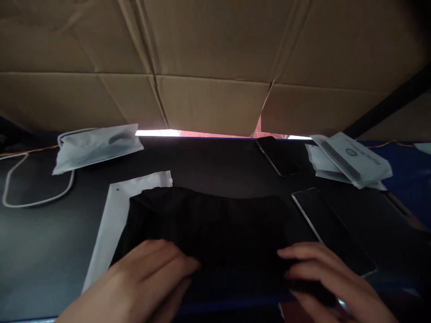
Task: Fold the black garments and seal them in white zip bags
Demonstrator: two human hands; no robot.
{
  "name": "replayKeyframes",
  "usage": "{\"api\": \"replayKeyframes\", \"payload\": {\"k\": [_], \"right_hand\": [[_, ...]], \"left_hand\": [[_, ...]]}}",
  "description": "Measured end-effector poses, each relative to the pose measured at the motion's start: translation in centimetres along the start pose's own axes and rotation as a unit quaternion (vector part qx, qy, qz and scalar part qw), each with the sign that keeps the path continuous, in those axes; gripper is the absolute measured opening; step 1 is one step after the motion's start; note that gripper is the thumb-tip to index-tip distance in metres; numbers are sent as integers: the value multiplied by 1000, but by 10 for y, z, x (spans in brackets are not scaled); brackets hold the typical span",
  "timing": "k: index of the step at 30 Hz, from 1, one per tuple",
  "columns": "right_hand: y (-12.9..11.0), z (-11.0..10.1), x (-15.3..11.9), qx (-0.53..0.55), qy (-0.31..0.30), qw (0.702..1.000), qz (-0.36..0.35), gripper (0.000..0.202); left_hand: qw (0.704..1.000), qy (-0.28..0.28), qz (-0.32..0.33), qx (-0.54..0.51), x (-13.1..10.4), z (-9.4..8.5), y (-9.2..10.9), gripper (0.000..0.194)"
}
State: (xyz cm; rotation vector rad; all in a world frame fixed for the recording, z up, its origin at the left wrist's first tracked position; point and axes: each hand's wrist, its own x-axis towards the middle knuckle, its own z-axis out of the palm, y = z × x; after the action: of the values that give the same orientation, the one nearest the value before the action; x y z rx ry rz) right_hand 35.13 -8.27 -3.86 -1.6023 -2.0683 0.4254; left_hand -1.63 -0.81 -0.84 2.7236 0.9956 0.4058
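A folded black cloth garment (215,224) lies in front of me on the dark table, partly over a white plastic bag (104,237) that shows along its left side. My left hand (141,278) rests at the cloth's near left part, with its fingers bent and pressed together on the fabric. At the near right edge of the cloth, my right hand (323,278) has its fingers apart, the tips touching or close to the fabric. Shadow hides the near edge of the cloth.
Two phones, one farther back (278,157) and one nearer (332,229), lie right of the cloth. Printed white bags (353,159) are at the back right. Another white packet (99,148) and a white cable (33,204) lie at left. Cardboard (215,58) stands behind the table.
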Motion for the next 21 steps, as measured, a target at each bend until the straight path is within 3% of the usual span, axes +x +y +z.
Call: {"api": "replayKeyframes", "payload": {"k": [3, 6, 9, 11, 15, 18, 21], "right_hand": [[-11, 5, 21, -60, 135, 984, 99, 27], [-30, 15, 41, -125, 198, 969, 76, 42], [-40, 25, 55, -141, 155, 978, -18, 50], [-38, 35, 60, -157, 104, 980, -61, 54], [-22, 57, 63, -196, 32, 978, -69, 56], [-16, 63, 61, -197, 19, 978, -62, 55], [-18, 56, 58, -170, 17, 983, -68, 56]], "left_hand": [[993, 56, -72, 75, 23, -6, 5, 43], [984, 95, -68, 133, 49, 6, 21, 59], [985, 91, -15, 147, 68, 30, 38, 61], [983, 84, -19, 165, 74, 48, 43, 55], [977, 75, -53, 192, 72, 76, 39, 58], [980, 64, -42, 181, 68, 74, 35, 62], [989, 59, -30, 135, 63, 51, 31, 57]]}}
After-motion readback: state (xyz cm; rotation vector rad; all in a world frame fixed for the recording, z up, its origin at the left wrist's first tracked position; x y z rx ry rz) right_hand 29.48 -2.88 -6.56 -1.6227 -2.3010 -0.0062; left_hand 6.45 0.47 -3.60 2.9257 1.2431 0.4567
